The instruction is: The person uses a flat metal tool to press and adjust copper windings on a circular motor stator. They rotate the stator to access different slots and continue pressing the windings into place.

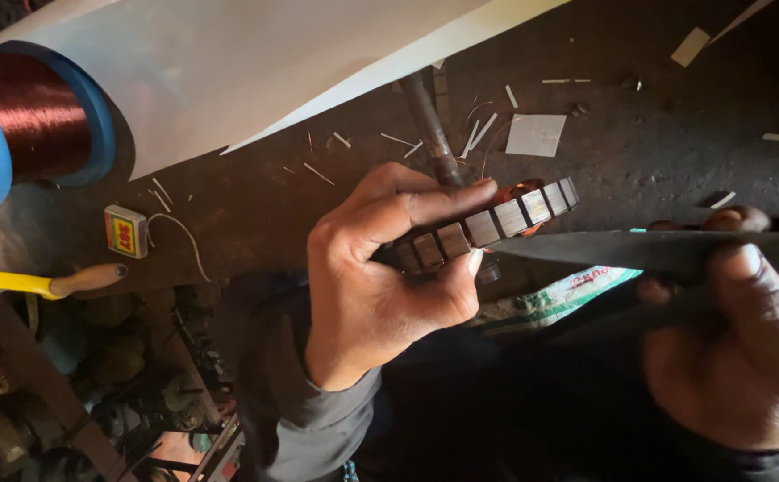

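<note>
Seen from above over a dark, littered desk (pixel 657 161). Centre of the frame: left hand (pixel 380 277) curled closed around a slotted motor armature (pixel 483 228), thumb on top, fingers beneath, shaft (pixel 429 125) pointing toward the top of the frame. Lower right: right hand (pixel 737 348) closed around a long dark flat blade (pixel 657 250), its tip resting against the armature's slotted side. About seven metal segments visible between the slots; a little copper winding showing at the far end, the rest hidden by the fingers, so the share of slots already worked impossible to tell. Upper left: one spool of reddish copper wire (pixel 32 116) with blue flanges, beside one large white sheet (pixel 255 62). Left edge: one small yellow-and-red box (pixel 126 230) and one wooden tool handle (pixel 86 279). Upper right: one white paper square (pixel 537 134), plus a dozen or so thin white offcut strips scattered about.
</note>
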